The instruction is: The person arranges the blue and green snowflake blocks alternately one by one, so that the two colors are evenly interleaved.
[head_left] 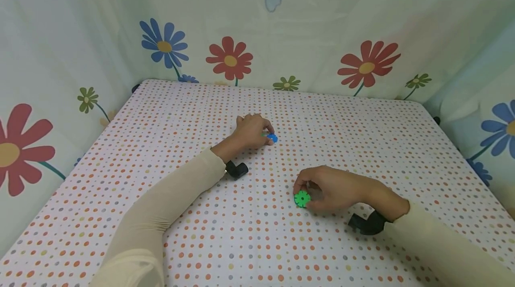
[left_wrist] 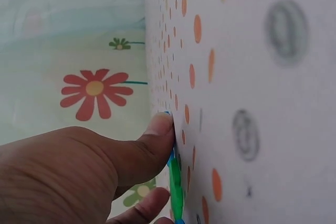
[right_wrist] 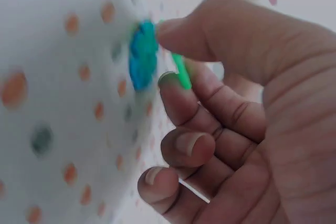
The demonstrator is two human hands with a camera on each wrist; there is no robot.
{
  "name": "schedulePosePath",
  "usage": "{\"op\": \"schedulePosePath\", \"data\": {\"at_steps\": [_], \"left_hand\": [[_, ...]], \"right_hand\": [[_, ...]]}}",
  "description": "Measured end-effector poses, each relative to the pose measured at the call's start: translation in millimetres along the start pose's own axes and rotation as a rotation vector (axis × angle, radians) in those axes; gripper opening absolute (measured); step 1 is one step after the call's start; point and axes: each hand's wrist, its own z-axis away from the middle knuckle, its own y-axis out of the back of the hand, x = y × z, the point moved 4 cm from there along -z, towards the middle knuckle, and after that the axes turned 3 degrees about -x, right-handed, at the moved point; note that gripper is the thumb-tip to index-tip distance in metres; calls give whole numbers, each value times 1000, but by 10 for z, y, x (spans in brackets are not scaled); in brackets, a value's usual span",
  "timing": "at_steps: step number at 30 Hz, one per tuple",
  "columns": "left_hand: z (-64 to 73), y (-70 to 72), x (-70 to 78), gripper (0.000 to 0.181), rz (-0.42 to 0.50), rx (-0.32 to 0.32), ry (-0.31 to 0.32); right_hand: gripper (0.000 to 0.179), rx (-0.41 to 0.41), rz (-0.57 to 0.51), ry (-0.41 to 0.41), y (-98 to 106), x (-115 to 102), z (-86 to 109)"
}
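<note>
I had wide dotted bench (head_left: 362,130) at twelve o'clock, running to its far edge. Near mid-bench, the left hand (head_left: 252,131) pinched one blue disc (head_left: 272,138) in its fingers. At five o'clock from that, the right hand (head_left: 338,188) finger-pinched one green disc (head_left: 302,199), round face toward my head view. By wrist view, one green piece (left_wrist: 176,188) beside the left fingers stood edge-on, long axis twelve to six.

Lighting Even, Wrist Views Soft

Head view: subdued, diffuse light; faint shadow below the right sleeve (head_left: 442,246), toward four o'clock. Left wrist: tabletop (left_wrist: 304,87) blurred at two o'clock. Right wrist: blue-green disc (right_wrist: 143,56) smeared, toward eleven o'clock.
</note>
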Motion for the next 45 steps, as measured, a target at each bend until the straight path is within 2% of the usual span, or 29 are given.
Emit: {"op": "schedulePosePath", "data": {"at_steps": [7,14,20,28,30,41,45], "left_hand": [[-6,8,-27,26,41,-4,1],[4,1,-23,26,44,-2,6],[5,-49,-41,26,42,-30,16],[-26,-23,-34,24,43,-3,0],[-31,-20,-31,24,37,-5,1],[-14,0,-11,24,52,-4,-15],[-24,-2,-25,25,38,-1,-3]], "right_hand": [[25,123,-16,-33,233,258,-115],[23,272,-44,-96,444,609,-371],[26,265,-43,-154,519,802,-605],[29,286,19,-237,667,913,-831],[29,284,20,-234,685,925,-869],[33,317,7,-223,718,904,-903],[32,333,8,-224,729,892,-913]]}}
